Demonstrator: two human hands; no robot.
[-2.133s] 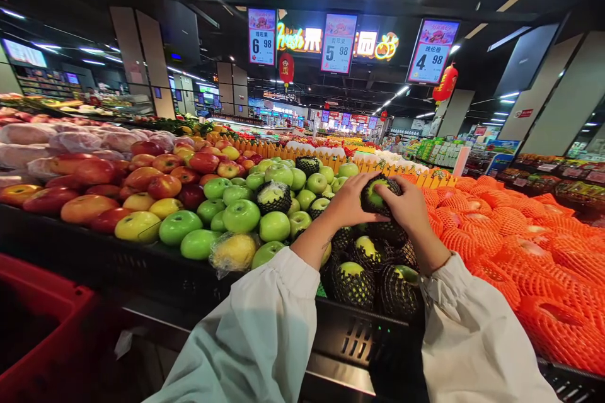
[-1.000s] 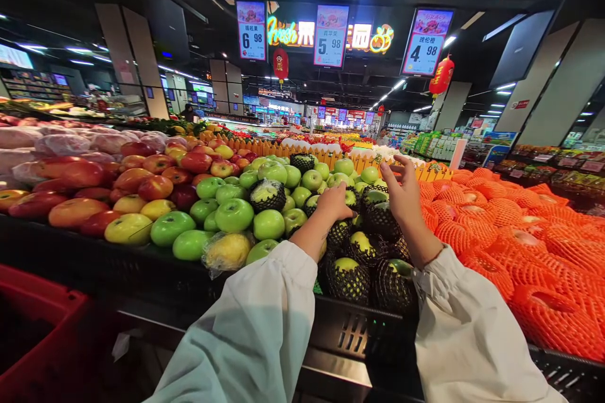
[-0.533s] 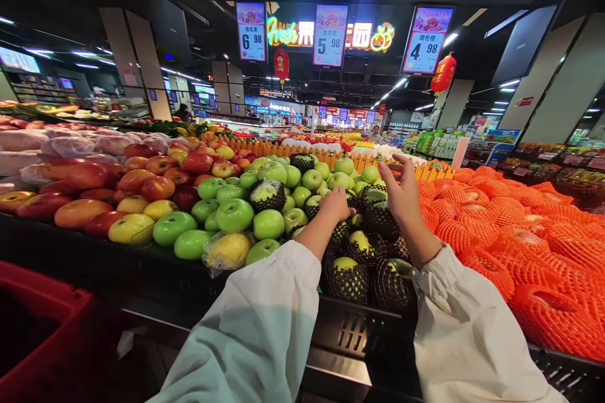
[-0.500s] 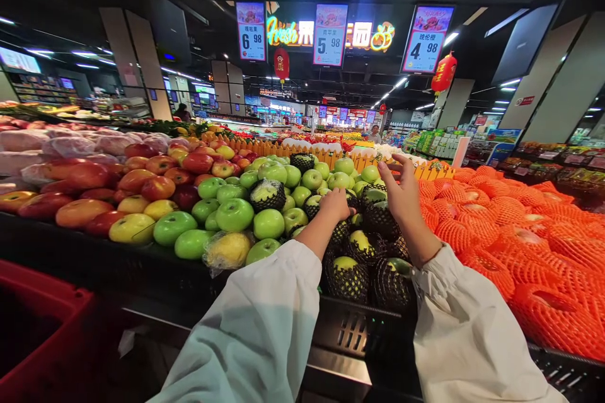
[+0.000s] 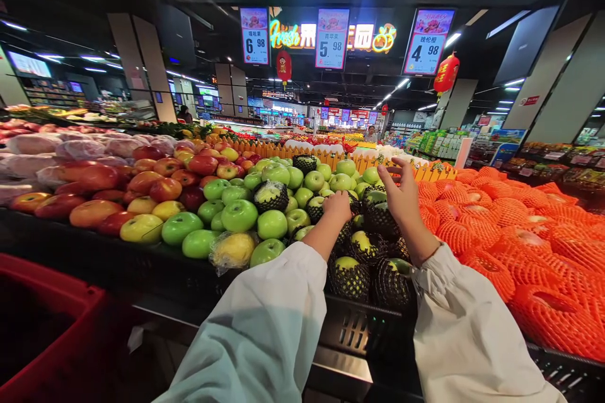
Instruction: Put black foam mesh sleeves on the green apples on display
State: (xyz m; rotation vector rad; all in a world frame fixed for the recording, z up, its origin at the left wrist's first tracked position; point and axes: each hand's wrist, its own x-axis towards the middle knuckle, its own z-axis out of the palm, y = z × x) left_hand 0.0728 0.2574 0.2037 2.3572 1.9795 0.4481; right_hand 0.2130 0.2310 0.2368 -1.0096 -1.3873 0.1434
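My left hand (image 5: pixel 337 206) reaches into the pile with its fingers curled together; whatever lies in them is hidden from me. Around it are green apples (image 5: pixel 271 225) and several green apples in black foam nets (image 5: pixel 350 278). My right hand (image 5: pixel 401 192) is raised just to the right, above the netted apples (image 5: pixel 382 219). Its fingers are spread and slightly bent, and I see nothing held in them. A yellow fruit in clear wrap (image 5: pixel 233 250) sits at the pile's front edge.
Red and yellow apples (image 5: pixel 165 189) fill the left side of the stand. To the right lie fruits in orange nets (image 5: pixel 524 245). A low wooden fence (image 5: pixel 288 151) runs behind. A red crate (image 5: pixel 57 321) stands low at the left, and price screens (image 5: pixel 332 39) hang overhead.
My left hand has drawn its fingers in more tightly, staying in about the same spot among the apples. My right hand stays nearly still. The view has shifted slightly.
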